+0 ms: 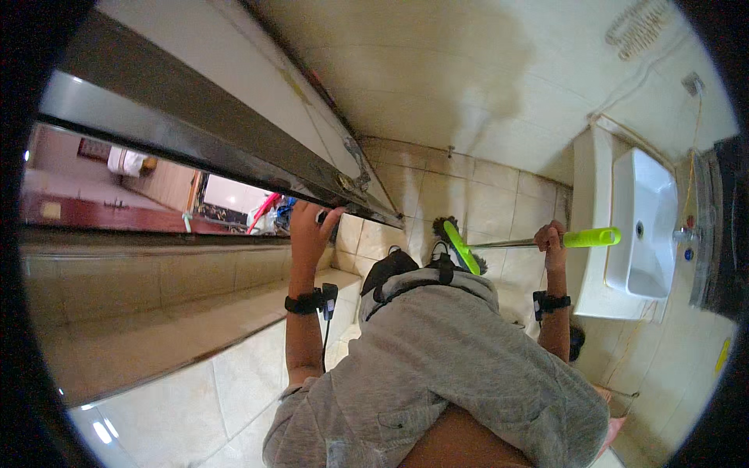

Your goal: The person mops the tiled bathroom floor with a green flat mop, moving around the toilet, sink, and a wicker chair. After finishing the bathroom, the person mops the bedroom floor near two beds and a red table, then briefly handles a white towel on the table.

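Note:
My right hand [550,237] is closed around the metal handle of a push broom, just below its lime-green end grip [591,237]. The broom's green head [462,247] with dark bristles rests on the tiled floor close to my shoes. On the left, my left hand [313,225] touches the edge of a dark door or door frame [246,158], its thumb apart from the fingers. Whether it grips that edge I cannot tell. Both wrists wear black straps with small devices.
A white washbasin [643,228] with a metal tap [684,235] stands on a counter at the right. A tiled ledge [234,275] runs along the left. Past the doorway, a red cabinet [117,207] and various items show. A tiled wall [445,70] rises ahead.

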